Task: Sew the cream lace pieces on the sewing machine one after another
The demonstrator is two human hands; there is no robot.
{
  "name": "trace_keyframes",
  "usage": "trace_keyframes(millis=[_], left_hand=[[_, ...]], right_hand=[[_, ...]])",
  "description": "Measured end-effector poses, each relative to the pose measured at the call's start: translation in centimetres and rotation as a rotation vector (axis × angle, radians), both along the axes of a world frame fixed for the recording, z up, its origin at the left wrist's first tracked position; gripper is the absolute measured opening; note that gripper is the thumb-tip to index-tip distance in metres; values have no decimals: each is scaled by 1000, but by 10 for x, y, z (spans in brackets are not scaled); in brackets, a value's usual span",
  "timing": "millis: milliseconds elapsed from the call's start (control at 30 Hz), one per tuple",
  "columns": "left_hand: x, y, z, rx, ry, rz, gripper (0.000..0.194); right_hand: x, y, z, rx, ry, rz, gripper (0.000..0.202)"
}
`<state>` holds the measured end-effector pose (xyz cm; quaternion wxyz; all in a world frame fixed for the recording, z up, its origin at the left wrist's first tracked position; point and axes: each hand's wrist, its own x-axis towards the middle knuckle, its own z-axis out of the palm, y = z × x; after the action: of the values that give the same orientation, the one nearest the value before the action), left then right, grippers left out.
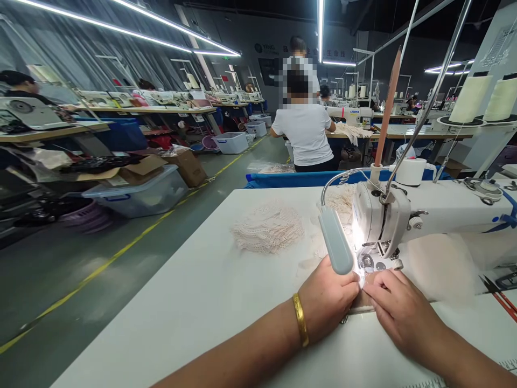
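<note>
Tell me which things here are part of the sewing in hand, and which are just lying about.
In hand:
left hand
right hand
small fabric piece pressed under both hands
sewing machine
lamp

Lying about:
lace pile
thread cones
plastic bin on the floor

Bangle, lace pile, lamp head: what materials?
Bangle on the left wrist: likely gold-toned metal, glossy yellow shine. Lace pile: cream openwork textile, probably cotton or synthetic, matte and netted. Lamp head: looks like smooth grey plastic, soft sheen.
</note>
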<state>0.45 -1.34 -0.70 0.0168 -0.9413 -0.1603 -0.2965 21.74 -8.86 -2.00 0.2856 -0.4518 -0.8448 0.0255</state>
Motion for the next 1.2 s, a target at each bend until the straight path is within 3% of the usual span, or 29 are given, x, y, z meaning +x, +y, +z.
trace_keyframes(millis=[500,667,1200], left_hand=[[1,4,5,15,4,61,33],[2,3,5,16,0,55,32],[0,12,-1,-66,9,72,28]], right_hand=[[1,8,1,56,-117,-87,27],[1,7,-2,71,-119,-102,37],[0,12,1,62,-200,-133,28]])
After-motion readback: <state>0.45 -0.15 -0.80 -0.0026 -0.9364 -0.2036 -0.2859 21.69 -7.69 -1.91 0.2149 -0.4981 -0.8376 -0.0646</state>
